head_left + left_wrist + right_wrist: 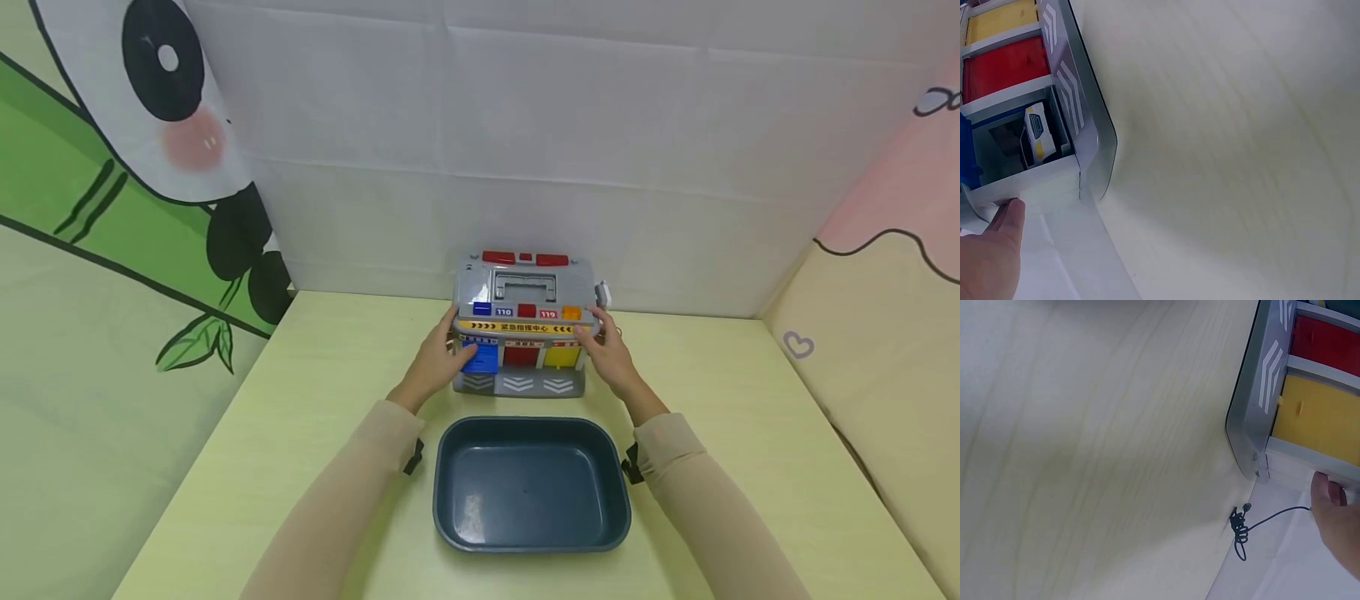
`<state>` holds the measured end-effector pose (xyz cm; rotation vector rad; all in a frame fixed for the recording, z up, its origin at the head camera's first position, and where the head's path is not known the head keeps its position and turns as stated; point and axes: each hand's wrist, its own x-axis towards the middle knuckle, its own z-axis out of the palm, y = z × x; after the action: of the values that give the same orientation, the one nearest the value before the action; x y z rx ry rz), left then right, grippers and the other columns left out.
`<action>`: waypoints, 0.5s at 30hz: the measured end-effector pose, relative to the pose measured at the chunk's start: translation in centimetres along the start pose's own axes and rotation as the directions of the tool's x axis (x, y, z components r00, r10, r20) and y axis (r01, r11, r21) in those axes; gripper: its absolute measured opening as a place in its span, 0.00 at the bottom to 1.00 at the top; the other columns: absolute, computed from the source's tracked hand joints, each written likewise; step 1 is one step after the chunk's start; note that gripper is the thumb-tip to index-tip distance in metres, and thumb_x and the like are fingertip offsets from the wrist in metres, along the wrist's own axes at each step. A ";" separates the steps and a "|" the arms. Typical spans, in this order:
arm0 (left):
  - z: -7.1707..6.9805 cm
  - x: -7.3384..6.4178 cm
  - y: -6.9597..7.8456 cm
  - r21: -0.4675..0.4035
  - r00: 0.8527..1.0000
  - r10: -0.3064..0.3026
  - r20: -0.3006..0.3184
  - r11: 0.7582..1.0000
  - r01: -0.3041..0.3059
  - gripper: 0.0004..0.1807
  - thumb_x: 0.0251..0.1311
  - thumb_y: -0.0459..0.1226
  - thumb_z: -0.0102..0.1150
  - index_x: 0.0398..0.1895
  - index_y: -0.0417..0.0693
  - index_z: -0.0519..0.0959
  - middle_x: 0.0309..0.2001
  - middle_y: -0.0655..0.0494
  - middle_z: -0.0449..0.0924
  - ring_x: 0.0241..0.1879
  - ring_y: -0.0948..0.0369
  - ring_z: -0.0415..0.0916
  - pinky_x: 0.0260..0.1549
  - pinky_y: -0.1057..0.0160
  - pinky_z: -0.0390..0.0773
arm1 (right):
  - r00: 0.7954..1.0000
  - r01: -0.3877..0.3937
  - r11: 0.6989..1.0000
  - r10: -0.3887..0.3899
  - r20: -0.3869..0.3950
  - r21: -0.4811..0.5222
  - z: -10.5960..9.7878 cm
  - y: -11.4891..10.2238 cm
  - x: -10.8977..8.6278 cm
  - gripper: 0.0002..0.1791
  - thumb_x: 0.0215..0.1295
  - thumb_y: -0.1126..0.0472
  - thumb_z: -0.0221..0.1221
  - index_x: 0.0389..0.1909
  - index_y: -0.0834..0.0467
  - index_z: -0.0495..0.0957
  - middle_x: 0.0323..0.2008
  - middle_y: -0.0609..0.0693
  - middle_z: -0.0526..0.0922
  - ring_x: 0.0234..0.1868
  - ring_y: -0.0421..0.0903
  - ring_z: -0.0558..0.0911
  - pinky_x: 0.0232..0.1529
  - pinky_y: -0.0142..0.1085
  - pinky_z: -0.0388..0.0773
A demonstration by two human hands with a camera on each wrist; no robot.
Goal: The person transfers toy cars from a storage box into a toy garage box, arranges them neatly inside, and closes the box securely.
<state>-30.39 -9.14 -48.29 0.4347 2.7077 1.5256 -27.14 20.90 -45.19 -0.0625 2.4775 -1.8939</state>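
Note:
A grey toy garage (525,382) with red, blue and yellow parts stands at the back of the table. My left hand (435,362) holds its left side, thumb in front by the blue door (480,358). In the left wrist view that door is swung up, and a small white toy vehicle (1039,134) sits inside the bay. My right hand (609,354) grips the right side, thumb on the front near the yellow strip. The red door (1325,344) and the yellow door (1319,419) are closed. Some fingers of both hands are hidden by the garage.
A dark blue-grey plastic tray (532,542) lies in front of the garage, between the forearms. A bundled black cord (1239,528) lies by the garage's right side. A white cloth wall (570,133) rises right behind the garage.

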 end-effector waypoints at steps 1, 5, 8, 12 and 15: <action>0.0 0.0 0.1 0.010 1.000 -0.001 0.009 1.000 0.001 0.44 0.66 0.44 0.59 0.79 0.55 0.44 0.69 0.43 0.60 0.64 0.45 0.65 0.59 0.47 0.68 | 1.000 -0.001 1.000 0.001 -0.001 0.002 0.0 0.0 -0.1 0.33 0.76 0.56 0.50 0.75 0.59 0.49 0.58 0.69 0.67 0.58 0.60 0.70 0.61 0.50 0.67; -0.1 0.3 0.5 0.042 0.999 -0.033 0.031 0.999 0.032 0.50 0.61 0.40 0.65 0.79 0.57 0.43 0.69 0.41 0.58 0.65 0.43 0.63 0.59 0.47 0.68 | 1.000 -0.012 1.000 0.012 -0.001 -0.017 -0.1 0.1 0.1 0.33 0.76 0.55 0.50 0.74 0.59 0.49 0.57 0.68 0.67 0.57 0.60 0.71 0.59 0.49 0.68; -0.1 0.7 0.6 0.078 0.997 -0.054 0.045 0.996 0.051 0.54 0.59 0.37 0.68 0.79 0.59 0.40 0.68 0.39 0.58 0.66 0.43 0.62 0.60 0.47 0.67 | 1.000 -0.016 1.000 0.016 0.001 0.004 -0.3 1.2 0.8 0.34 0.75 0.53 0.51 0.75 0.57 0.49 0.58 0.68 0.67 0.58 0.60 0.70 0.60 0.50 0.67; 0.2 1.4 0.7 0.108 0.998 -0.032 0.058 0.994 0.026 0.62 0.54 0.32 0.71 0.79 0.60 0.34 0.69 0.39 0.59 0.67 0.43 0.60 0.63 0.46 0.63 | 1.000 -0.015 1.000 0.015 -0.006 0.013 -0.3 3.0 1.9 0.35 0.74 0.50 0.52 0.75 0.52 0.49 0.60 0.67 0.66 0.60 0.59 0.70 0.62 0.50 0.66; 0.5 1.7 0.9 0.138 0.999 -0.020 0.045 0.990 0.014 0.64 0.50 0.29 0.73 0.79 0.59 0.35 0.68 0.39 0.62 0.66 0.44 0.61 0.63 0.45 0.61 | 1.000 0.002 1.000 -0.002 -0.015 -0.005 -0.3 3.4 2.0 0.35 0.74 0.48 0.52 0.75 0.50 0.49 0.61 0.67 0.66 0.61 0.59 0.70 0.62 0.50 0.66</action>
<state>-31.78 -7.89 -47.54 0.4427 2.7836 1.3116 -29.24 21.97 -48.40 -0.0514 2.4928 -1.8953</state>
